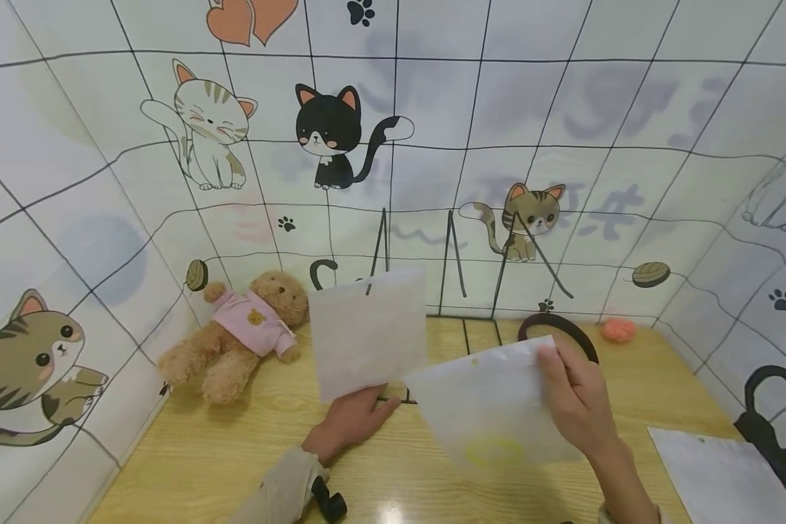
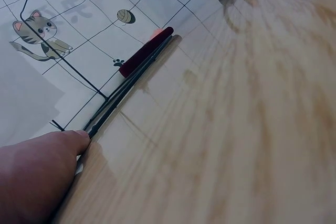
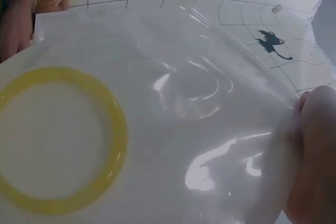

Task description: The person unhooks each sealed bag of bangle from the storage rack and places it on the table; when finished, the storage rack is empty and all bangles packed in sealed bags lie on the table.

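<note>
My right hand [image 1: 579, 397] pinches the upper right corner of a clear plastic bag [image 1: 478, 397]. A yellow ring [image 3: 118, 129] lies inside the bag, near its lower part. My left hand [image 1: 354, 421] rests low on the table at the foot of a black wire rack [image 1: 445, 255]. In the left wrist view its thumb [image 2: 58, 145] touches the base wire. The other fingertips are hidden behind a whitish flat packet [image 1: 370, 335], which stands upright against the rack. The hanging bag's left corner comes close to this packet.
A teddy bear [image 1: 249, 335] in a pink shirt leans at the back left. Behind my right hand sits a dark curved band [image 1: 563, 324], with a coral fluffy ball [image 1: 618, 330] farther right. Another white packet [image 1: 727, 473] lies at the right edge. Cat-patterned walls [image 1: 432, 94] enclose the wooden table [image 1: 190, 466].
</note>
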Demonstrator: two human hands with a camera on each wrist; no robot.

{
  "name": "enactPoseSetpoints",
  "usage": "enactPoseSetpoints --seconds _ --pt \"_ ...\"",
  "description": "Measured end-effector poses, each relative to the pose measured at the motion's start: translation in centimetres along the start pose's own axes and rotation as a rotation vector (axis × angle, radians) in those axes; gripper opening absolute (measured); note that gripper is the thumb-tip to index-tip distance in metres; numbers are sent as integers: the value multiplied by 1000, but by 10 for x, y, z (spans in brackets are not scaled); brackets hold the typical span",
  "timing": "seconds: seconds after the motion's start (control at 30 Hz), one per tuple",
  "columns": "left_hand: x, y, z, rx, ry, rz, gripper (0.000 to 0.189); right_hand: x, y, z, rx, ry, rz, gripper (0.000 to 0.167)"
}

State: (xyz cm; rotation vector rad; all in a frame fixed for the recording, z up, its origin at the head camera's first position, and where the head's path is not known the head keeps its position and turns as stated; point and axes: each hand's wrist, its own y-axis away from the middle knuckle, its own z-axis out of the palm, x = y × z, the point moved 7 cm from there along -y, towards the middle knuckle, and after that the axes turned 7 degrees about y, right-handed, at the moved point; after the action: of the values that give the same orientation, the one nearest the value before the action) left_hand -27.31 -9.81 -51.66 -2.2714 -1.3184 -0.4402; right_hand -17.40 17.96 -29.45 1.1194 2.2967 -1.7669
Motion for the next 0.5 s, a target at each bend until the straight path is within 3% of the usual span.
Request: enactPoseSetpoints --seconds 0.33,0.5 --pt "6 0 -4 53 -72 81 59 12 40 -30 -58 -18 113 26" --pt "5 -1 -2 42 -57 81 62 30 61 -48 -17 58 253 27"
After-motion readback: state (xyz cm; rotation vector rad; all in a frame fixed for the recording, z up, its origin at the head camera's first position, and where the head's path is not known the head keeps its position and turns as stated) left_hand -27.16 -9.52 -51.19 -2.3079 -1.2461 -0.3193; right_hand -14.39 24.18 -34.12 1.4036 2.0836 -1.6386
